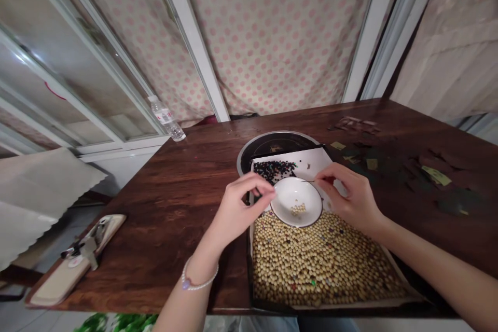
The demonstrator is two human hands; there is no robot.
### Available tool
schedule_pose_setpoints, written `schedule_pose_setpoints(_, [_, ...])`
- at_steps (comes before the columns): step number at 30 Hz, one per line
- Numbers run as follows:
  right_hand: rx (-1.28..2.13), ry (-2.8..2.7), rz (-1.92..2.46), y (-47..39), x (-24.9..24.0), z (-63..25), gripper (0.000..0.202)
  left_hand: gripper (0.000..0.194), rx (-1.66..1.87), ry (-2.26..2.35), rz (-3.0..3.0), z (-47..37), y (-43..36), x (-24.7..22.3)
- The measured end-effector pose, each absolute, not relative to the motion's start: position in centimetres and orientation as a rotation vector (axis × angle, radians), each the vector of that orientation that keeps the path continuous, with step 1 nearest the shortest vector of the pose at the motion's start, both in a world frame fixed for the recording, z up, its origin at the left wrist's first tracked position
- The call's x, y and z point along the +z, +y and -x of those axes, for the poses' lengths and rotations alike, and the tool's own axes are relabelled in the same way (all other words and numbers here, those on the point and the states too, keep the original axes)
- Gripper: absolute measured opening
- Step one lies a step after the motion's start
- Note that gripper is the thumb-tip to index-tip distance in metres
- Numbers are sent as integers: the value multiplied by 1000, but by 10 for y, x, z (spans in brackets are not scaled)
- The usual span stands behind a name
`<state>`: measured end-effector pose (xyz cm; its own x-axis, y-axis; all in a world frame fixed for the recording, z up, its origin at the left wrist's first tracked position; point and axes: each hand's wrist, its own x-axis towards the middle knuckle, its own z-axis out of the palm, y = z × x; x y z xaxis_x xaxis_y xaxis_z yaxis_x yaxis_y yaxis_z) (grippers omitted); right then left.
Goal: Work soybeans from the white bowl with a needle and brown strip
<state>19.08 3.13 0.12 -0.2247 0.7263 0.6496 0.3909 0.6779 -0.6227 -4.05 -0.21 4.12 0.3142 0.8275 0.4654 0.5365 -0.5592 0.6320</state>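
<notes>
A small white bowl [280, 201] with a dark rim rests on a tray of pale gold beads [311, 259]. Several light beads [298, 209] lie at the bottom of the bowl. My left hand [247, 205] is at the bowl's left rim, thumb and forefinger pinched; what lies between them is too small to name. At the right rim my right hand [348, 194] is also pinched, and a thin dark line shows by its fingertips, which I cannot identify. Black beads [274, 170] are heaped on white paper at the tray's far end.
Behind the tray sits a round dark pan [280, 137]. A water bottle [167, 119] stands at the table's far left. Dark scraps with yellow pieces [436, 175] spread over the right side. A pale board [73, 270] with a metal clamp-like device lies at the left edge.
</notes>
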Motion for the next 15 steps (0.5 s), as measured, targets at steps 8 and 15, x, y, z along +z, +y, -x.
schedule_pose_setpoints(8, [410, -1875, 858, 31, 0, -188, 11, 10, 181, 891, -2577, 28, -25, 28])
schedule_pose_setpoints(15, [452, -1897, 841, 29, -2, -188, 9, 20, 194, 916, -2476, 29, -23, 30])
